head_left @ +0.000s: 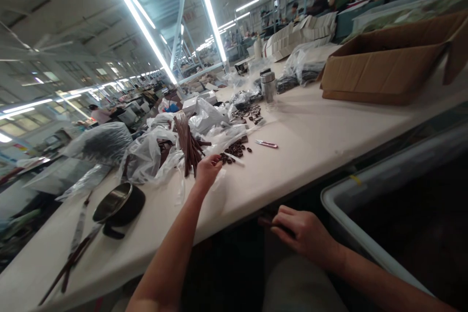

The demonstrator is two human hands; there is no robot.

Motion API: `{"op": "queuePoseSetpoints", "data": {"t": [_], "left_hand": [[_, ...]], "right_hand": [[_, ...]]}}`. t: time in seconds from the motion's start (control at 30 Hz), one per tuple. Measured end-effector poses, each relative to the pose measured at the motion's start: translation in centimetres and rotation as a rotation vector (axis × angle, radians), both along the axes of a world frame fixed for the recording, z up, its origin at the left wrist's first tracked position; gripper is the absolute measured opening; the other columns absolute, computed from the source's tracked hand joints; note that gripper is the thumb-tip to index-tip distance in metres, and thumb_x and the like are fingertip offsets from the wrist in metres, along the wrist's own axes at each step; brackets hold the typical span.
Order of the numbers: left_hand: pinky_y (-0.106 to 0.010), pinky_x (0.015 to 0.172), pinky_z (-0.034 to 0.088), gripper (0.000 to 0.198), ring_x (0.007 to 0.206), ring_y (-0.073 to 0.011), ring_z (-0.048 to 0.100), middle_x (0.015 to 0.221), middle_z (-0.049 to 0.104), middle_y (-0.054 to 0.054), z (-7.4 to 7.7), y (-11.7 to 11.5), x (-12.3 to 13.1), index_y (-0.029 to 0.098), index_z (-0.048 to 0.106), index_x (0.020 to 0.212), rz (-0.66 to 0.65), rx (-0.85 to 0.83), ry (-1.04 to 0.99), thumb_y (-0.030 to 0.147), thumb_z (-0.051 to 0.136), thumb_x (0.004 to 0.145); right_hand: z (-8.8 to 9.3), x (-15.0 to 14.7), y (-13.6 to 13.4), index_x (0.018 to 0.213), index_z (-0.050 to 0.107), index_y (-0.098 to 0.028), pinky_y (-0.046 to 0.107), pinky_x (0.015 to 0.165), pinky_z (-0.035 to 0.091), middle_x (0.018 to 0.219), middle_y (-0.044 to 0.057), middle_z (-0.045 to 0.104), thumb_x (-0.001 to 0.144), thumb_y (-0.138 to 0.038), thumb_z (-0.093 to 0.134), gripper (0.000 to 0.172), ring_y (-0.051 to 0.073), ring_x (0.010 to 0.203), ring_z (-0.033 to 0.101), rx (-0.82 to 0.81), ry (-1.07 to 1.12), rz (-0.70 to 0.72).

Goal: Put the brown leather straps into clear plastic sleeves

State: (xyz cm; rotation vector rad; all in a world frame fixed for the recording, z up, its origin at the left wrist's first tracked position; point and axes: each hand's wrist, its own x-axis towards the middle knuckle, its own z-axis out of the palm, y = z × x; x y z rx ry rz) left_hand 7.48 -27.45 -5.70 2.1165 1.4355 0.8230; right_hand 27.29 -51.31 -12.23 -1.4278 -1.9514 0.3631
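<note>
The left hand [208, 168] is pinching narrow at little dark pieces [234, 151] mid-frame (tiny, so pinch carefully). The right hand [305, 231] is holding a dark strip [263, 221], lower middle.

The 2 forearms are showing bare from wrist to elbow, the left hand [207, 169] and right hand [305, 234] likewise bare; the person is wearing greyish trousers [296, 287].
</note>
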Motion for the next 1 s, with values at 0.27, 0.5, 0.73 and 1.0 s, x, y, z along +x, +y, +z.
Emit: {"op": "queuePoseSetpoints", "data": {"t": [0.27, 0.5, 0.73, 1.0], "left_hand": [[-0.017, 0.060, 0.053, 0.039, 0.061, -0.0080, 0.064, 0.082, 0.073, -0.004, -1.1, -13.7, -2.5, 0.017, 0.077, 0.089, 0.069, -0.742, -1.042, 0.032, 0.089, 0.055], [-0.020, 0.066, 0.058, 0.028, 0.068, -0.0115, 0.069, 0.087, 0.077, -0.005, -3.4, -20.9, -1.0, 0.020, 0.078, 0.090, -0.005, -0.718, -1.113, 0.031, 0.086, 0.066], [-0.020, 0.071, 0.059, 0.022, 0.073, -0.0124, 0.072, 0.091, 0.078, -0.004, -2.7, -22.0, -0.7, 0.021, 0.078, 0.087, -0.030, -0.526, -1.125, 0.027, 0.087, 0.068], [-0.022, 0.078, 0.059, 0.017, 0.083, -0.0137, 0.073, 0.096, 0.076, -0.002, -2.9, -22.4, 0.0, 0.021, 0.074, 0.083, -0.001, -0.417, -1.143, 0.022, 0.085, 0.070]], "right_hand": [[4.2, -0.9, -0.9, 0.072, 0.062, -0.018, 0.025, 0.057, 0.037, 0.065, -0.001, 0.052, 0.087, -0.042, 0.062, 0.028, 0.012, 0.059, 0.045, -0.270, 0.635, -0.002], [4.4, -3.4, -1.8, 0.068, 0.060, -0.015, 0.023, 0.050, 0.027, 0.058, -0.005, 0.042, 0.074, -0.058, 0.072, 0.045, 0.008, 0.055, 0.032, -0.530, 0.983, 0.091], [4.0, -3.8, -2.1, 0.072, 0.062, -0.016, 0.023, 0.050, 0.026, 0.056, -0.007, 0.040, 0.076, -0.052, 0.074, 0.038, 0.008, 0.052, 0.032, -0.542, 1.060, 0.083], [2.8, -4.4, -2.2, 0.073, 0.064, -0.015, 0.024, 0.054, 0.032, 0.061, -0.004, 0.048, 0.080, -0.041, 0.068, 0.027, 0.010, 0.059, 0.039, -0.425, 0.985, 0.009]]}}
